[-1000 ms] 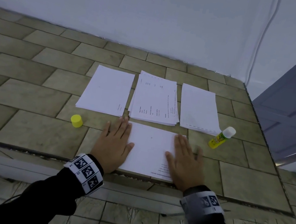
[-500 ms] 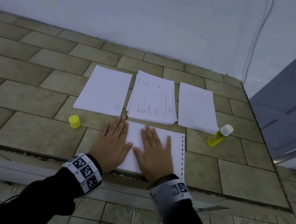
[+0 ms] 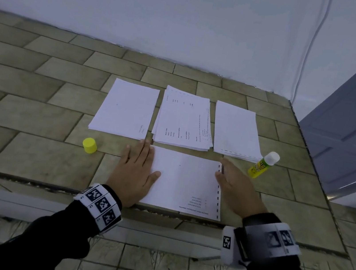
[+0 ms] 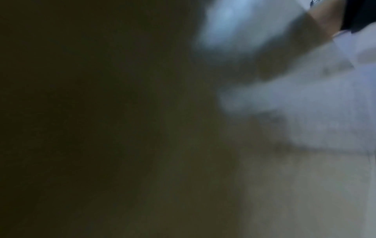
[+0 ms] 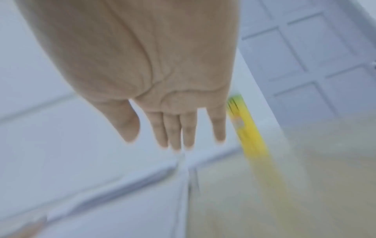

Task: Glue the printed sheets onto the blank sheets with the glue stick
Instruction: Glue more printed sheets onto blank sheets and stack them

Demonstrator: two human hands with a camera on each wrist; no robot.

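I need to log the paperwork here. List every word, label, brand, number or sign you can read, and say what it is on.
Nothing can be read for certain.
Middle stack of printed sheets: lines of print, too small.
Sheet nearest the person: print at its near edge, upside down, too small.
Left stack: faint print at one corner, illegible.
Glue stick: label blurred.
Wristbands: coded square markers and tiny digits, unreadable.

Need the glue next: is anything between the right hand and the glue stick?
Nothing visible. The right hand is open at the right edge of the near sheet; only bare tile separates it from the uncapped glue stick.
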